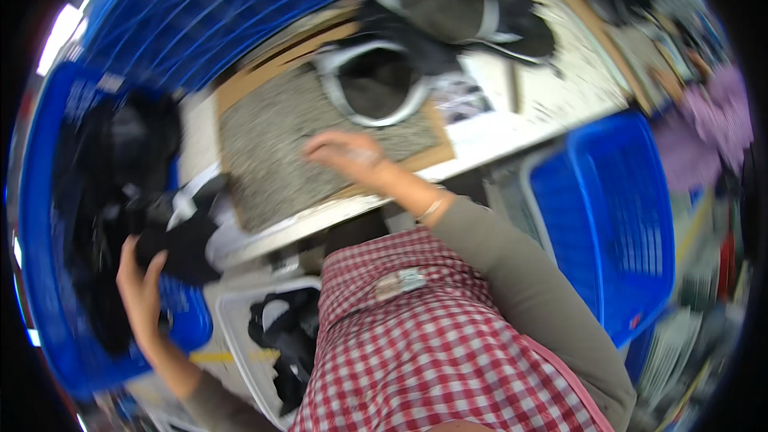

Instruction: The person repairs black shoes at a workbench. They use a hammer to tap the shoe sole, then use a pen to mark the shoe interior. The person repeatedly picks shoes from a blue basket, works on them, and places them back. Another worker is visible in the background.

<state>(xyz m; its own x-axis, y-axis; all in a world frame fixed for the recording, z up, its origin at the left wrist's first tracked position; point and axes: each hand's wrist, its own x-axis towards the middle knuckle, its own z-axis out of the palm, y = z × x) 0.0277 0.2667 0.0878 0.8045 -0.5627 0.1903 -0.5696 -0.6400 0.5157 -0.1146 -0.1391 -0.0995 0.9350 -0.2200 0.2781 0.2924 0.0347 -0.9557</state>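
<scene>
The left hand (144, 284) reaches up from the lower edge on a bent wrist, fingers and thumb spread apart, with a black fabric piece (188, 252) right at its fingertips; whether it pinches that piece's edge I cannot tell. The right hand (348, 152) comes across from its own side, forearm slanting, palm low over a grey textured mat (272, 144), its fingers extended toward the left and grasping nothing that shows. Motion blur softens the fingers of both hands, and the heap of black pieces (112, 152) beyond the left hand runs together into one dark mass. Past the right hand, a black piece with a pale rim (324, 72) lies partly over the mat, its far side lost among other dark pieces. The apron (416, 328) hides part of the white bin (228, 320) to the right of and below the left hand. The near edge of the white surface (552, 112) passes just below the right hand, and bare mat lies between the two hands. A blue crate's wall (36, 272) bounds the left hand's outer side; a blue basket (632, 216) stands well to the right hand's right.
</scene>
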